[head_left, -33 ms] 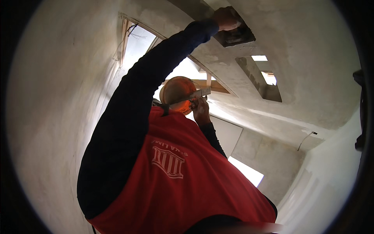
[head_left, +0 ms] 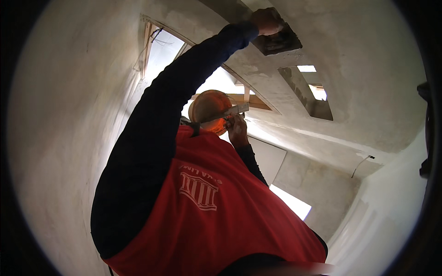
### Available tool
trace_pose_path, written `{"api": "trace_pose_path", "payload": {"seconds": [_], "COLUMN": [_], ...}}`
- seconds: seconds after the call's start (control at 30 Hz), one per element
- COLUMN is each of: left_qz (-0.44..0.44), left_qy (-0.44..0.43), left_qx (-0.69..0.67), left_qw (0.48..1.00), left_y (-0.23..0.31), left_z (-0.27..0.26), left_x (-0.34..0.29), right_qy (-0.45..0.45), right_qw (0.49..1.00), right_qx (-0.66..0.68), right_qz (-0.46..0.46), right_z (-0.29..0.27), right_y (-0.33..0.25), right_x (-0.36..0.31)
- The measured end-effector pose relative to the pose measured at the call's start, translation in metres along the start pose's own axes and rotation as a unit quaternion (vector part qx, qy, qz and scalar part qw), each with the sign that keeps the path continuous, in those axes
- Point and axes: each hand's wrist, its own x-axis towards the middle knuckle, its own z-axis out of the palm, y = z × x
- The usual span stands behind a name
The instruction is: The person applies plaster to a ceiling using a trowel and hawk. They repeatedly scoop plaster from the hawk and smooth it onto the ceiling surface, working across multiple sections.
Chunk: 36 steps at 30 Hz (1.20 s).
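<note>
My left arm reaches up across the view. At its end my left hand [head_left: 268, 21], fingers closed, grips a dark flat float [head_left: 281, 42] that lies against the grey plastered surface [head_left: 359, 41]. The hand hides the float's handle. Lower down, beside my red top [head_left: 230, 184], my right hand [head_left: 237, 130] is closed round a trowel with a long, straight, pale metal blade [head_left: 239, 109]. That blade crosses in front of a round orange bucket [head_left: 209, 108]. Part of the bucket is hidden behind the blade and my clothing.
Bright openings with wooden frames [head_left: 258, 102] lie behind the bucket. A rectangular recess [head_left: 322, 110] with light coming through it is cut into the plaster near the float. Farther right a short wire [head_left: 361, 163] sticks out. A plastered wall [head_left: 55, 138] runs along the left.
</note>
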Motion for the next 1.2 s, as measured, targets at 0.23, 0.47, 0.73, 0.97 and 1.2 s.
{"api": "trace_pose_path", "payload": {"seconds": [0.23, 0.47, 0.73, 0.97, 1.2], "left_qz": [0.027, 0.077, 0.048, 0.086, 0.108], "left_qy": [0.065, -0.003, 0.014, 0.033, 0.018], "left_qx": [-0.204, 0.1, -0.187, -0.017, -0.01], "left_qw": [0.976, 0.992, 0.981, 0.996, 0.994], "left_y": [-0.007, -0.01, 0.004, -0.022, -0.033], "left_z": [0.02, 0.002, 0.011, 0.009, 0.022], "left_x": [-0.013, 0.009, 0.0, -0.011, 0.015], "right_qy": [0.034, 0.011, 0.004, 0.013, 0.038], "right_qw": [0.994, 0.998, 0.973, 0.993, 0.991], "right_qx": [0.094, -0.024, -0.171, 0.121, -0.083], "right_qz": [0.031, -0.049, -0.156, 0.007, -0.102], "right_z": [0.003, -0.004, -0.008, -0.004, -0.005], "right_y": [0.0, 0.022, 0.021, 0.013, 0.021], "right_x": [0.002, 0.006, 0.004, 0.005, 0.0]}}
